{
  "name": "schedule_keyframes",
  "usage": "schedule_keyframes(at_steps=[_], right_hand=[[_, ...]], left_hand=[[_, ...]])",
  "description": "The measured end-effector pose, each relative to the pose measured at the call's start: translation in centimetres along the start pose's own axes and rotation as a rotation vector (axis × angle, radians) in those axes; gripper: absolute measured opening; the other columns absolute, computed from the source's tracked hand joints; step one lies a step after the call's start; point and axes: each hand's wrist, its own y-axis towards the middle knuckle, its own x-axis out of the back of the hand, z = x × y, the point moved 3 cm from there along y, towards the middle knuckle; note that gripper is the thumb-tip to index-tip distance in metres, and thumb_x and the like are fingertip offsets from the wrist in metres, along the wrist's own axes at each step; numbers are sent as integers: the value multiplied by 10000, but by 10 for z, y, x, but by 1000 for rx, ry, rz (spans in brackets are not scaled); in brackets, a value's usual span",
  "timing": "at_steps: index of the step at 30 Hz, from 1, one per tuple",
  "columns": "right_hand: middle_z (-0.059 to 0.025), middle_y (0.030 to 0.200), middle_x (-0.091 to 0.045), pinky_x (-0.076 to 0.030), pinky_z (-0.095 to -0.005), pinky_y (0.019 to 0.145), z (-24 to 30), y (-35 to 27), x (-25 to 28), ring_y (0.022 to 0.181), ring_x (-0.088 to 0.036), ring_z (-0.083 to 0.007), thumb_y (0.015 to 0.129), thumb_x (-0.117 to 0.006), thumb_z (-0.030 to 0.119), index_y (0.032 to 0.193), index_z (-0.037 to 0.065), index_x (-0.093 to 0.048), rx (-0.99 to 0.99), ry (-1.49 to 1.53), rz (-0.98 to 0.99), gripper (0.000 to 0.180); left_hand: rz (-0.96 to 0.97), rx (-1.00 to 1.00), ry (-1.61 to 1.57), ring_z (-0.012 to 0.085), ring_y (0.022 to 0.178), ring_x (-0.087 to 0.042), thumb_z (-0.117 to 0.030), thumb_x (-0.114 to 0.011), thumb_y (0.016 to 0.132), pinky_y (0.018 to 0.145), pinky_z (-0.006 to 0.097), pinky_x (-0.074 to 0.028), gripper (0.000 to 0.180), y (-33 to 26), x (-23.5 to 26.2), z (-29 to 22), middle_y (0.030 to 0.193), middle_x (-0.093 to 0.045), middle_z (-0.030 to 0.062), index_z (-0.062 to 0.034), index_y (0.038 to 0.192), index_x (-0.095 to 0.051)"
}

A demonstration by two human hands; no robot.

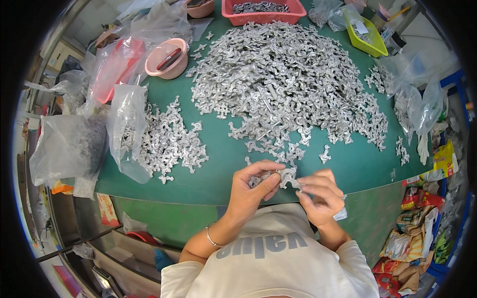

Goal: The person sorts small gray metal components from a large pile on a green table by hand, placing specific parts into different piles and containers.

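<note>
A small, curvy silver metal piece (pixel 287 177) is between the two hands, on the near side of a big, bumpy heap of silver metal bits (pixel 283 84). The left hand (pixel 251 187) pinches one side and has more bits (pixel 254 181) tucked in its fingers. The right hand (pixel 320 196) pinches the other side. The heap sits on a smooth green counter (pixel 218 159). Left of the heap is a round pink plastic bowl (pixel 173 73); behind it, a red-pink plastic tray (pixel 241 19).

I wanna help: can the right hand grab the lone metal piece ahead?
Probably yes: only bare table separates the right hand from the lone piece, though the fingers touch another piece.
</note>
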Motion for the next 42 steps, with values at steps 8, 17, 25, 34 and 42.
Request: schedule_keyframes(at_steps=[8, 17, 25, 34, 42], right_hand=[[-105, 832, -627, -400, -309, 529, 8, -16, 8, 655, -524, -214, 546, -746, -29, 793, 49, -582, 188, -116, -133, 306], [-55, 860, -618, -417, -303, 552, 13, -19, 11, 741, -511, -208, 582, -749, 45, 841, 123, -587, 285, -294, -119, 316], [-42, 875, -608, -426, -303, 558, 15, -22, 13, 760, -485, -200, 585, -754, 62, 857, 145, -586, 298, -342, -102, 330], [-44, 872, -603, -420, -301, 545, 15, -22, 12, 754, -482, -202, 597, -752, 61, 860, 141, -574, 296, -332, -114, 327], [-36, 862, -598, -415, -297, 549, 18, -19, 10, 755, -486, -200, 589, -760, 75, 856, 150, -578, 286, -317, -100, 331]], left_hand=[[166, 95, -74, 54, 566, -401, -59, -559, 828, 437, 184, -304, 172, 5, -26, -13, 831, -494, 47, 40, 967, -581], [211, 106, -80, 51, 566, -401, -62, -548, 836, 449, 184, -313, 184, 7, -31, -12, 809, -488, 32, 41, 983, -588], [244, 117, -130, 55, 584, -406, -87, -572, 834, 447, 180, -324, 202, 7, -32, -11, 849, -493, 47, 44, 988, -584], [237, 130, -109, 57, 586, -409, -96, -580, 830, 450, 177, -325, 204, 6, -32, -9, 835, -493, 39, 34, 987, -589], [229, 246, -210, 59, 595, -433, -95, -561, 838, 445, 181, -310, 213, 5, -31, -7, 805, -527, 53, 28, 1011, -577]])
